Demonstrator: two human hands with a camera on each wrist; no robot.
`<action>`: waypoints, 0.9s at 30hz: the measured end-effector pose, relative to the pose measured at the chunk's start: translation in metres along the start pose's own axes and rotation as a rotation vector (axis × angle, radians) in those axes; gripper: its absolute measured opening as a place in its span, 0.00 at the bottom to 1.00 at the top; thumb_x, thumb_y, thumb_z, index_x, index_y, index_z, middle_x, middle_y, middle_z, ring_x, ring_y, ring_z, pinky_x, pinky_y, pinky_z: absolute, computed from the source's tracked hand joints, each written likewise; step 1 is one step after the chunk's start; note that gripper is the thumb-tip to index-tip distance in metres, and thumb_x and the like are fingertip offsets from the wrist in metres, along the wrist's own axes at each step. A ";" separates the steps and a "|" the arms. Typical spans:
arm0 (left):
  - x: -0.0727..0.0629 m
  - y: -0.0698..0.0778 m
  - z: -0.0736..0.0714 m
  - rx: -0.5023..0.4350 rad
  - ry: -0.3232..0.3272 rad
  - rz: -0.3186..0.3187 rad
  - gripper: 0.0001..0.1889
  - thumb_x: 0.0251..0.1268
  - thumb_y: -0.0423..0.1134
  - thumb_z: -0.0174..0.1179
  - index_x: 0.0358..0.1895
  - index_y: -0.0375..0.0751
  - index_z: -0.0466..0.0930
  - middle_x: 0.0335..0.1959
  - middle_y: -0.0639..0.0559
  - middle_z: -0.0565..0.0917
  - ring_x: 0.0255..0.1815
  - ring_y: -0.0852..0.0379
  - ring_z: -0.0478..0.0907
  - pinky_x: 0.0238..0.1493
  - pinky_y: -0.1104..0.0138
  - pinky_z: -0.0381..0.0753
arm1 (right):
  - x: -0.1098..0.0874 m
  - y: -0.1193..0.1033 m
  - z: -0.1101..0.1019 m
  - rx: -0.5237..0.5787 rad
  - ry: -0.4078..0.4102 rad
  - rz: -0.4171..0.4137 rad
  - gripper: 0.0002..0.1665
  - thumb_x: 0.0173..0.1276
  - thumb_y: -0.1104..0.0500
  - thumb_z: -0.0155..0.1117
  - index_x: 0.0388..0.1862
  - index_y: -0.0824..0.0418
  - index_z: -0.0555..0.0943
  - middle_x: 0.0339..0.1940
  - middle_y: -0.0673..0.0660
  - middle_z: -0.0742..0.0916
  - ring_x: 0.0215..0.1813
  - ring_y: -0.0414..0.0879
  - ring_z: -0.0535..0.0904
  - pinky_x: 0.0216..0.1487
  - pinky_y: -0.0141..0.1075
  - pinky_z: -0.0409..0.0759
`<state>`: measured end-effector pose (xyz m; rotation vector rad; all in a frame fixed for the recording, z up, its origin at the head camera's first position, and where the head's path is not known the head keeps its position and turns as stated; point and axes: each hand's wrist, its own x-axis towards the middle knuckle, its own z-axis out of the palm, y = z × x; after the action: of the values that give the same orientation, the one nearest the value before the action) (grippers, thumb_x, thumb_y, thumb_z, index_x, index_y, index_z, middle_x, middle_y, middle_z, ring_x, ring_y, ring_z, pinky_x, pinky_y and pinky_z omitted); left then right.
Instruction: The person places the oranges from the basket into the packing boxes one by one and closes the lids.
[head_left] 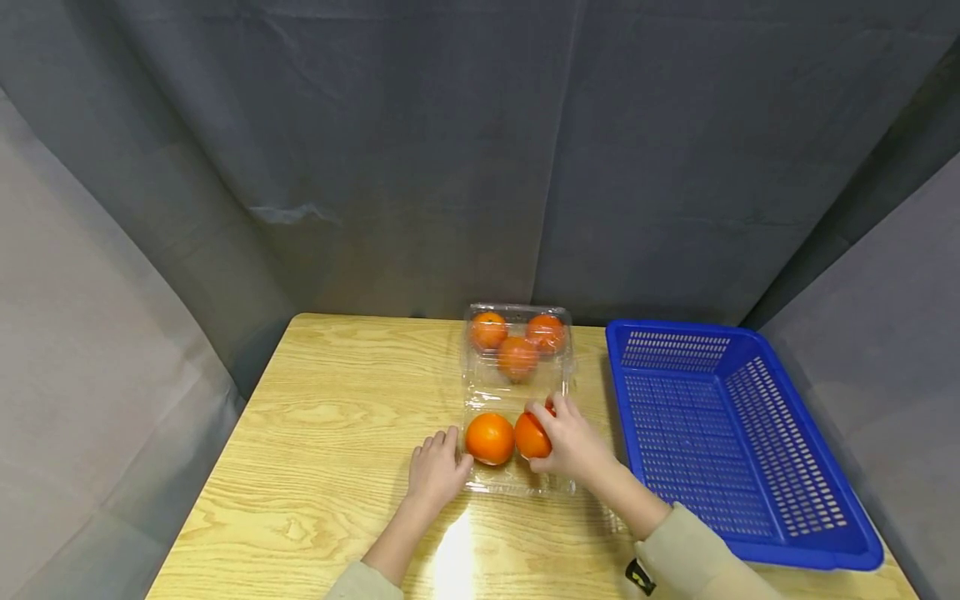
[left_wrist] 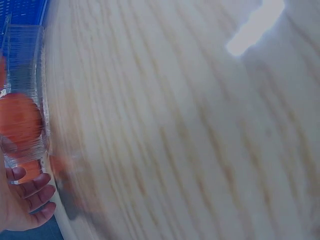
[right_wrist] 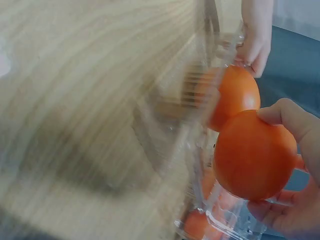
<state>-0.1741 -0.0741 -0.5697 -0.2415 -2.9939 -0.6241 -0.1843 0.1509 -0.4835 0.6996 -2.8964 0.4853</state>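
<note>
A clear plastic clamshell box (head_left: 517,482) lies opened out on the table. In its near half, an orange (head_left: 490,439) sits on the left, and my right hand (head_left: 573,442) grips a second orange (right_wrist: 254,155) beside it, thumb and fingers around the fruit. My left hand (head_left: 437,471) rests at the box's left edge, fingers fairly straight, thumb close to the left orange. Three more oranges, one of them (head_left: 517,358) in front of the other two, show in the far half. The left wrist view catches my left hand (left_wrist: 27,200) beside the clear plastic wall.
To the right stands a blue plastic basket (head_left: 705,450) with slotted walls and no fruit in it. The wooden table (head_left: 315,467) extends to the left of the box. Grey curtains (head_left: 420,167) hang behind and at both sides.
</note>
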 end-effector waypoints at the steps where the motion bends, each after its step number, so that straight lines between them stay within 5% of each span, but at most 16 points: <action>1: 0.000 0.000 0.000 0.001 0.001 0.001 0.21 0.58 0.49 0.48 0.49 0.40 0.71 0.32 0.50 0.76 0.34 0.53 0.72 0.35 0.61 0.69 | -0.001 0.000 0.002 0.002 -0.005 0.005 0.41 0.34 0.49 0.76 0.52 0.53 0.73 0.43 0.59 0.71 0.43 0.54 0.70 0.30 0.44 0.78; 27: -0.001 0.000 0.000 -0.009 0.011 0.001 0.22 0.57 0.49 0.48 0.51 0.40 0.71 0.36 0.46 0.78 0.36 0.50 0.74 0.36 0.58 0.71 | -0.018 0.007 0.039 0.059 -0.003 0.054 0.42 0.34 0.50 0.77 0.53 0.54 0.73 0.46 0.61 0.71 0.47 0.56 0.71 0.38 0.49 0.78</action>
<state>-0.1735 -0.0740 -0.5693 -0.2396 -2.9812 -0.6366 -0.1735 0.1506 -0.5258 0.6324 -2.9214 0.5783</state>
